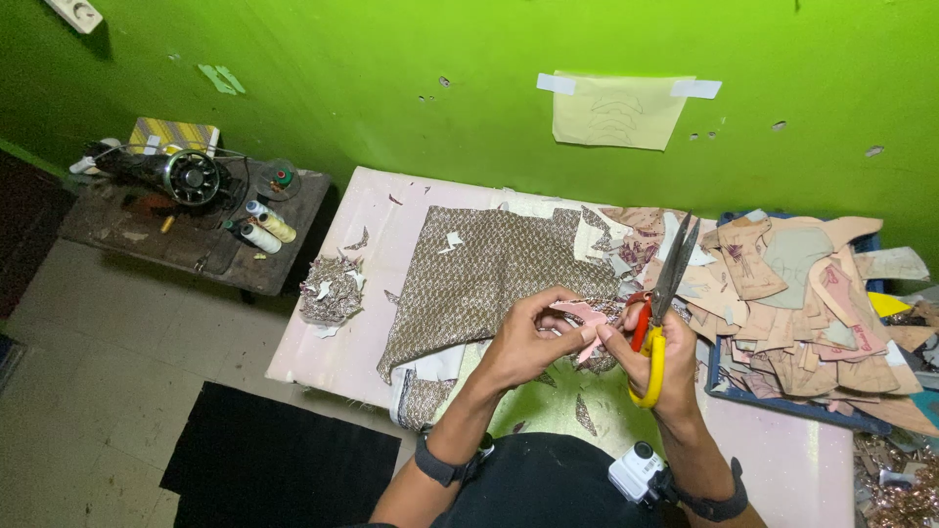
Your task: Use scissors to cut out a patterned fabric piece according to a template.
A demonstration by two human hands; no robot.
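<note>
Pinched between thumb and fingers, your left hand [533, 337] holds a small pink cut piece [585, 315] over the near edge of the pale worktop [333, 332], and your right hand [646, 357] has its grip clenched through the yellow loops of the scissors [663, 303], whose blades point up and away, parted in a narrow V. Both hands meet just above a sheet of brown patterned fabric [489, 269] that lies across the worktop.

You risk a nick: your left fingertips sit just beside the scissor pivot, and a close of the blades with the pink piece this near could catch skin, or cut off the line. The piece is small and held only at 1 edge, so it could slip and drop among the offcuts [331, 291] heaped at the worktop's left side. The stack of tan and pink cut shapes [802, 303] to your right overhangs its blue tray [782, 403]; a nudge from your right elbow could send it sliding.

Signs and labels are few. 1 pale yellow paper sheet [616, 110], faintly drawn with curved outlines, is fixed to the green wall [391, 78] by 2 strips of white tape at its top corners. A strip of pale tape [221, 78] sits higher left. Thread spools [262, 227] stand beside a dark sewing machine [171, 171] on the side table [245, 264].
</note>
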